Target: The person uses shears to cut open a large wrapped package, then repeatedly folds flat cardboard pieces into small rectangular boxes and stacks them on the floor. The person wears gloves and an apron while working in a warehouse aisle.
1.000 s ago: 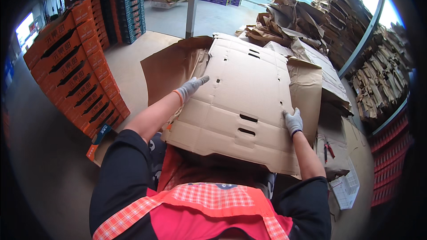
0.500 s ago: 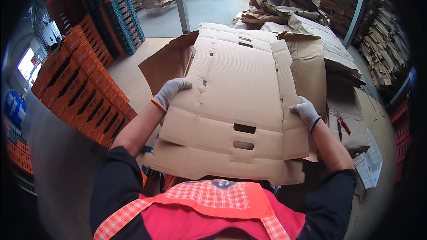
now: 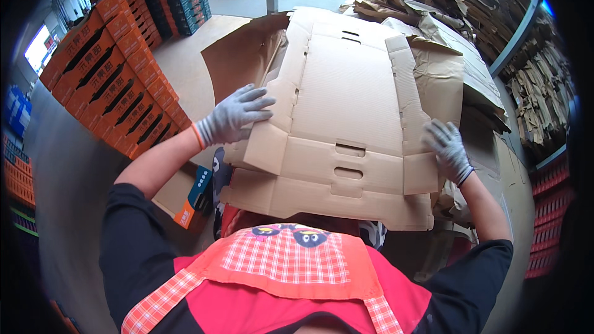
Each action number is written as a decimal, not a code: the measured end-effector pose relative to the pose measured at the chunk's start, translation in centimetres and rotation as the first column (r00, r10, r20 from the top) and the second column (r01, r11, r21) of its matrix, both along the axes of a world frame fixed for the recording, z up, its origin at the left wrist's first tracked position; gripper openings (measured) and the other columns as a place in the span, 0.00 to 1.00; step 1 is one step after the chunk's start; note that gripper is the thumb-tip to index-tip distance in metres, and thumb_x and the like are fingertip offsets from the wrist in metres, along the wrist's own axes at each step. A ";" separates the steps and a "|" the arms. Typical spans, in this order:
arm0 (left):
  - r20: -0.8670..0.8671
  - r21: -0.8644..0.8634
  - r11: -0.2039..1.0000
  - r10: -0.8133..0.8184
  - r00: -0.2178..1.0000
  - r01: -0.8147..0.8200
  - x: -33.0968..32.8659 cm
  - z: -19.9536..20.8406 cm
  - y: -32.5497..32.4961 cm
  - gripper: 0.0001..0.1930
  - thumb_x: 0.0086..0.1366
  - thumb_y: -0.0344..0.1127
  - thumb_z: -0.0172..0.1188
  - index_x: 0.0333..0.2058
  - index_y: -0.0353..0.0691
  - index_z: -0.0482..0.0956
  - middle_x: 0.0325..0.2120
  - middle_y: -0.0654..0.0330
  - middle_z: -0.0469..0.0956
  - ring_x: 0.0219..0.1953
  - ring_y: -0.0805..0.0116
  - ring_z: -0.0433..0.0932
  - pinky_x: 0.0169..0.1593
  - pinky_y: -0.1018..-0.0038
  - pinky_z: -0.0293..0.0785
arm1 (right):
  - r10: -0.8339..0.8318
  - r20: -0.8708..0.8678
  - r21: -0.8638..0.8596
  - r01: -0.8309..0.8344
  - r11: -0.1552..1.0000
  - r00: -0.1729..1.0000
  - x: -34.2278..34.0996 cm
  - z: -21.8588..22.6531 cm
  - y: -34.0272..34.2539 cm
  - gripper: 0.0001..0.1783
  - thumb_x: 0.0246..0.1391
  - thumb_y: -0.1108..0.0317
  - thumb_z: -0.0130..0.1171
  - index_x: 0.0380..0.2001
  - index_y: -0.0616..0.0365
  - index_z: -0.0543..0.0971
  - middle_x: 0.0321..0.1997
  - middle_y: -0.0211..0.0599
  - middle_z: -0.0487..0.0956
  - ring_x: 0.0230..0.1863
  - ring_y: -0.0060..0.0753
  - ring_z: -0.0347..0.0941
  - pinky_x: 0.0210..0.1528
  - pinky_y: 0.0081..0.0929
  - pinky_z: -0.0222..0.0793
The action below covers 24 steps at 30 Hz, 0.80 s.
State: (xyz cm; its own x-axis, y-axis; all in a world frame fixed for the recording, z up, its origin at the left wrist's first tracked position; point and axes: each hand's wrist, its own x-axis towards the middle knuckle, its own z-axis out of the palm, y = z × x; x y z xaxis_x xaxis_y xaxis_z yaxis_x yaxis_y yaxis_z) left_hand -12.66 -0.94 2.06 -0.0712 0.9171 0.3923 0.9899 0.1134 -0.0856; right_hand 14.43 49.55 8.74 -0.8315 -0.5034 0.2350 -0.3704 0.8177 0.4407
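Cardboard blank (image 3: pixel 346 86) lay in front of the torso, slotted end nearest the apron (image 3: pixel 284 260), both side flaps tilted up. Left hand (image 3: pixel 238 114) was unclenched, fingers spread at the left flap (image 3: pixel 269 139); couldn't confirm contact. Right hand (image 3: pixel 448 149) was also loose, fingers splayed at the outer edge of the right flap (image 3: pixel 419 120). Brown paper (image 3: pixel 438 77) showed beyond the blank's right side; orange boxes (image 3: pixel 117 80) stood stacked at left.
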 end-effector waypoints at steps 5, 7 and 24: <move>0.374 0.250 0.968 -0.128 0.919 0.033 1.8 6.0 7.4 0.14 0.57 0.39 0.67 0.21 0.40 0.74 0.23 0.56 0.73 0.26 0.60 0.72 0.31 0.68 0.69 | 0.108 0.049 -0.703 -0.043 0.710 0.993 -2.7 1.6 -6.0 0.15 0.37 0.69 0.74 0.30 0.54 0.78 0.31 0.36 0.78 0.30 0.36 0.76 0.32 0.25 0.72; 0.405 0.405 0.909 -0.081 0.911 -0.100 3.0 8.6 8.9 0.25 0.60 0.43 0.66 0.11 0.38 0.67 0.11 0.52 0.62 0.14 0.59 0.58 0.20 0.66 0.58 | -0.071 -0.080 -0.820 -0.025 0.571 0.994 -3.2 3.1 -7.4 0.13 0.42 0.74 0.71 0.32 0.58 0.78 0.30 0.38 0.77 0.28 0.35 0.74 0.31 0.25 0.71; 0.680 -0.722 0.603 0.529 0.508 0.338 10.1 14.0 6.3 0.23 0.64 0.51 0.58 0.49 0.39 0.78 0.46 0.49 0.79 0.46 0.53 0.78 0.50 0.63 0.72 | 0.072 0.994 -0.111 0.684 0.721 0.086 -0.1 8.8 -11.3 0.24 0.48 0.63 0.64 0.50 0.55 0.77 0.41 0.46 0.81 0.40 0.39 0.79 0.48 0.34 0.73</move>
State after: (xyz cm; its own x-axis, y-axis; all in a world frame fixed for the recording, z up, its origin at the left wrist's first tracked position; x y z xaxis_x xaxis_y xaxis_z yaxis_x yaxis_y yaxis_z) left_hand -2.59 5.38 16.04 -0.0367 0.7496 -0.6609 0.6092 0.5410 0.5798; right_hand 14.32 38.27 17.58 -0.5859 -0.2608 -0.7672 0.2079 0.8668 -0.4534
